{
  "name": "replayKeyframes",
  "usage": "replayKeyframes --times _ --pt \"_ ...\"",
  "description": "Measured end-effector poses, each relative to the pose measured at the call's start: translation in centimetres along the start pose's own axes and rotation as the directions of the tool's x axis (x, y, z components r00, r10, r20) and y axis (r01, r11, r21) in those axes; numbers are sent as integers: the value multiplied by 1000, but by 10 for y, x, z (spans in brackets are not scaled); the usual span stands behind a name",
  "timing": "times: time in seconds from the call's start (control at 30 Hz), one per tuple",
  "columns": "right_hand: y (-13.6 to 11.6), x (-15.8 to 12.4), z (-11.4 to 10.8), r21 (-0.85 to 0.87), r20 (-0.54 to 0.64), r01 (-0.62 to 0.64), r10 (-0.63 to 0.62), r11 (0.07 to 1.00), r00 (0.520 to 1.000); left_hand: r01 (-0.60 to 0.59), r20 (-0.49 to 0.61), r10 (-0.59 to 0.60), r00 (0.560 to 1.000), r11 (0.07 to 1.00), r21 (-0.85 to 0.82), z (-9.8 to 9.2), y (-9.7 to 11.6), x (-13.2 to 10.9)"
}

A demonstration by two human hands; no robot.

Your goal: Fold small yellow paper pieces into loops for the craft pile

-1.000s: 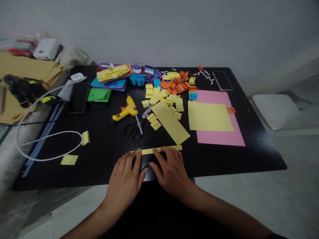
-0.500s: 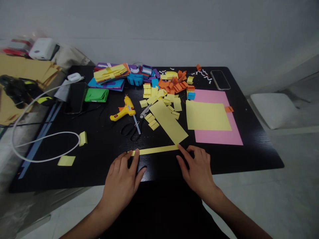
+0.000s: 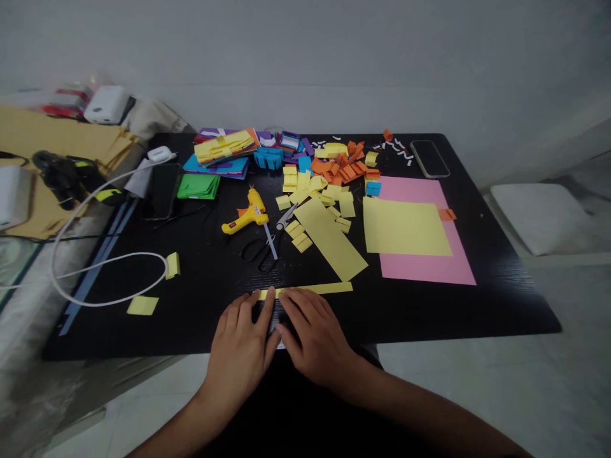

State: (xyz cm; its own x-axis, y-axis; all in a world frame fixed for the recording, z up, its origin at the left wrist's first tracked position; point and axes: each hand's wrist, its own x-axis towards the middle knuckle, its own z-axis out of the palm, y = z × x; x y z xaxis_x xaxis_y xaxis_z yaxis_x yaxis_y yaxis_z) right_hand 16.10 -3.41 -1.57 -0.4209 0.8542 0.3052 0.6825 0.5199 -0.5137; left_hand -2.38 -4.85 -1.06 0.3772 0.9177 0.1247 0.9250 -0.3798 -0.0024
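Observation:
A narrow yellow paper strip [image 3: 329,289] lies crosswise near the front edge of the black table. My left hand [image 3: 242,346] rests on its left end, fingers stretched out with the tips pressing the paper. Close beside it, my right hand [image 3: 317,337] lays its fingertips on the strip's left half, fingers extended and holding nothing. The two thumbs nearly meet below the strip. Just beyond lies a wider yellow paper piece [image 3: 331,238], slanting. Black-handled scissors [image 3: 261,249] and a yellow glue gun [image 3: 248,213] with a glue stick sit behind the left hand.
Small folded yellow and orange papers [image 3: 341,168] are heaped at the back. Right of them, a yellow sheet [image 3: 405,226] overlaps a pink sheet [image 3: 429,270]. A phone [image 3: 429,159] lies at back right. A white cable [image 3: 109,302] loops on the left near green paper [image 3: 198,186].
My right hand has moved left from the strip's right end to beside my left hand. The left hand stays on the left end. The view has shifted slightly.

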Motion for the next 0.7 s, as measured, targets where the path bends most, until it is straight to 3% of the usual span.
replayKeyframes --times 0.13,0.3,0.47,0.7 --pt "8 -8 0 -54 -4 -52 52 997 999 11 -22 -11 1000 1000 -12 1 0 0" --pt "31 -26 -18 -139 -33 -63 58 988 998 18 -26 -18 999 1000 -18 1 1 1" --pt "46 -40 -34 -233 -42 -147 141 961 989 12 -36 -12 999 1000 -12 1 2 2" --pt "56 -44 -39 -270 -56 -119 107 955 993 1 -92 -9 996 996 -85 9 -16 -3"
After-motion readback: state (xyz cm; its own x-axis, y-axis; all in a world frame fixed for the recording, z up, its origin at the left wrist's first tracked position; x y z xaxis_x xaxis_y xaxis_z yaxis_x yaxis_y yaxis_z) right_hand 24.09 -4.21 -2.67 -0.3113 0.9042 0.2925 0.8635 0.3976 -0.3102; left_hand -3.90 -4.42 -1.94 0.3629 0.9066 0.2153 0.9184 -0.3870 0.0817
